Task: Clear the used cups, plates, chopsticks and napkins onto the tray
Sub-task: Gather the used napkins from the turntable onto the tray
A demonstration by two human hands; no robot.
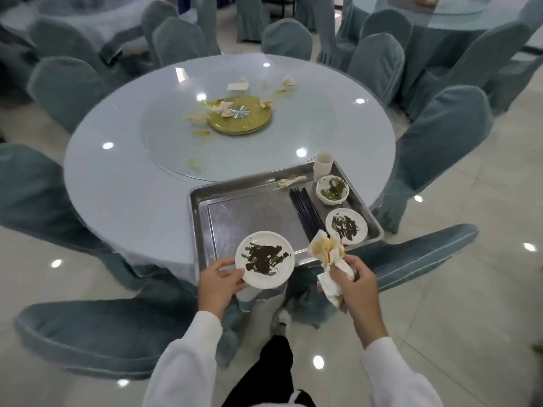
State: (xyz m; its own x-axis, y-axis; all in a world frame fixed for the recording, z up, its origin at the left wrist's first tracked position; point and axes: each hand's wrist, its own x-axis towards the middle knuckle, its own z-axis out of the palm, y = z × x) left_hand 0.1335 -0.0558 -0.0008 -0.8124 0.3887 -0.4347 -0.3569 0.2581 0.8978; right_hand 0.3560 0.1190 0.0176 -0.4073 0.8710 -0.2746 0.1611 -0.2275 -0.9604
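Here the left hand is gripping a soiled white plate by its near rim, thumb curled over the top edge and the other fingers hidden beneath, and is holding it over the near edge of the steel tray. The right hand is clutching a crumpled, yellow-stained napkin, fingers curled round it, just beside the tray's near right corner. On the tray are lying dark chopsticks, a spoon, a white cup, a dirty bowl and a second smeared plate. More crumpled napkins are sitting around the gold hub of the round table.
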